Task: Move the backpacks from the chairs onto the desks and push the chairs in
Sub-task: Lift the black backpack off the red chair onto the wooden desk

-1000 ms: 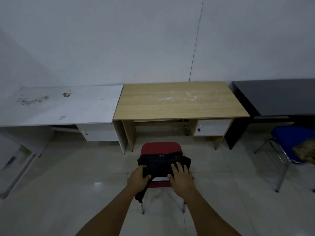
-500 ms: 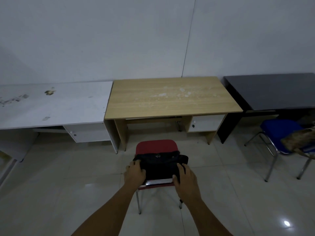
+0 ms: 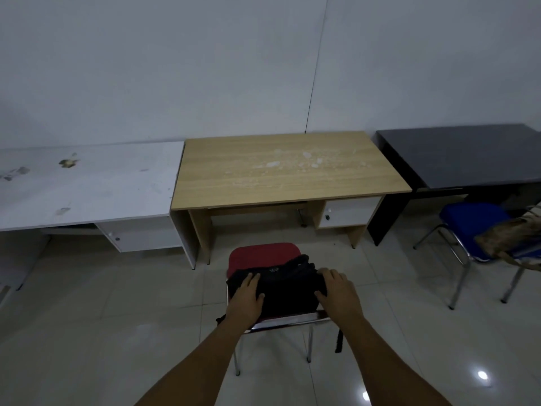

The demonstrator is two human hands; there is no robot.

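1. The black backpack is lying slumped on the red chair, which is standing near the camera, pulled well out from the wooden desk beyond it; a strap is dangling off the near right corner of the seat.
2. The left hand is resting on the bag's near left side, fingers spread and curled onto the fabric; the right hand is cupping its right end, fingers partly bent around it; whether either is truly gripping yet, I cannot tell.
3. The bag is looking soft and floppy, probably light and part-empty; it is likely to sag and trail its straps, so taking it by both ends or scooping under the body seems wisest.
4. Farther right, a blue chair is carrying a tan bag in front of the black desk; a white desk is standing to the left.
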